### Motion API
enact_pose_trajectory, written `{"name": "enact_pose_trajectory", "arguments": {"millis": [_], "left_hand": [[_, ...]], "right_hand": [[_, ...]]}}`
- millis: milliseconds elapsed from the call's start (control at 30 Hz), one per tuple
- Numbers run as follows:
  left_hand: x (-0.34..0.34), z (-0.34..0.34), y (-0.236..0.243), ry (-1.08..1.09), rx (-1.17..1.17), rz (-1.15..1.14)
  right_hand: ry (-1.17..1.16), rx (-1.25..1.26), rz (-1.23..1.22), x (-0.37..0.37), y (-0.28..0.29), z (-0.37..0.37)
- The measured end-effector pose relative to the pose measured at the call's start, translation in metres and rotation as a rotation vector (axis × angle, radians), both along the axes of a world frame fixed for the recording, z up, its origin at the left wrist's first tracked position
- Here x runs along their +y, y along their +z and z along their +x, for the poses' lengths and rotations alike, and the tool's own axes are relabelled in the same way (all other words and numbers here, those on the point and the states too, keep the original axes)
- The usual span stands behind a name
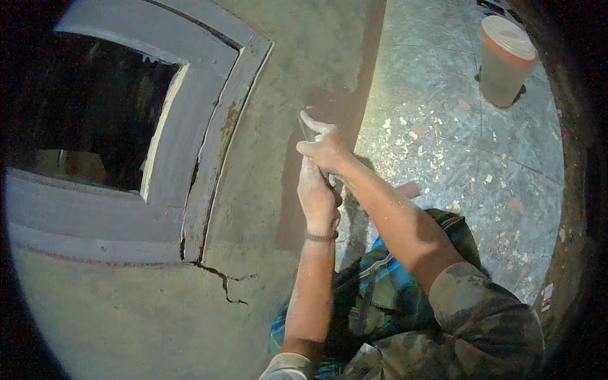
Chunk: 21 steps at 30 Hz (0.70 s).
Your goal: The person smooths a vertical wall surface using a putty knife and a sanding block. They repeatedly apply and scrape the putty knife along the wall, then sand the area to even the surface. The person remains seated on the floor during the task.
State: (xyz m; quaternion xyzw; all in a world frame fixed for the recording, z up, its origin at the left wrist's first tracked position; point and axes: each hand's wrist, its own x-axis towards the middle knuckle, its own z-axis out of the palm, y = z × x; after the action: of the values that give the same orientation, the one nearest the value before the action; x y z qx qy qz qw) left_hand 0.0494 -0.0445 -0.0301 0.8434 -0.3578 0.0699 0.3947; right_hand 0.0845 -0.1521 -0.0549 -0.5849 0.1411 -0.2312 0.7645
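My right hand (326, 145), dusted white, is closed on a thin flat blade (308, 130), with the index finger stretched along it against the wall. Directly below, and touching it, my left hand (318, 196) is closed too, its fingers mostly turned away; what they grip is hidden. Both hands are close to the lower wall (278, 126), olive-green with a brownish band (292, 209) along its foot. Patches near the blade look rubbed or scraped. A dark bracelet (321, 237) circles my left wrist.
Left of my hands is a grey-purple frame (209, 145) around a dark opening. A crack (225, 282) runs from its lower corner. Pale flakes litter the grey floor (506, 190). At the far right stands a lidded bucket (503, 73) with an orange rim. A brownish block (408, 190) lies by my right forearm.
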Motion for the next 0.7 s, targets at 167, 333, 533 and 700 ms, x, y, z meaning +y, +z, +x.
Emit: {"name": "enact_pose_trajectory", "arguments": {"millis": [167,333,533,700], "left_hand": [[0.031,-0.023,-0.013,0.074,-0.21,0.065],[0.098,-0.073,0.004,0.287,0.183,0.144],[0.144,-0.096,0.01,0.373,0.194,0.164],[0.125,-0.077,0.008,0.221,0.019,0.199]], "right_hand": [[-0.103,-0.104,-0.286,0.031,-0.022,-0.006],[0.078,-0.007,-0.134,0.112,-0.018,-0.056],[0.138,-0.024,0.005,0.147,0.019,-0.09],[0.096,-0.057,0.063,0.123,0.014,-0.075]]}}
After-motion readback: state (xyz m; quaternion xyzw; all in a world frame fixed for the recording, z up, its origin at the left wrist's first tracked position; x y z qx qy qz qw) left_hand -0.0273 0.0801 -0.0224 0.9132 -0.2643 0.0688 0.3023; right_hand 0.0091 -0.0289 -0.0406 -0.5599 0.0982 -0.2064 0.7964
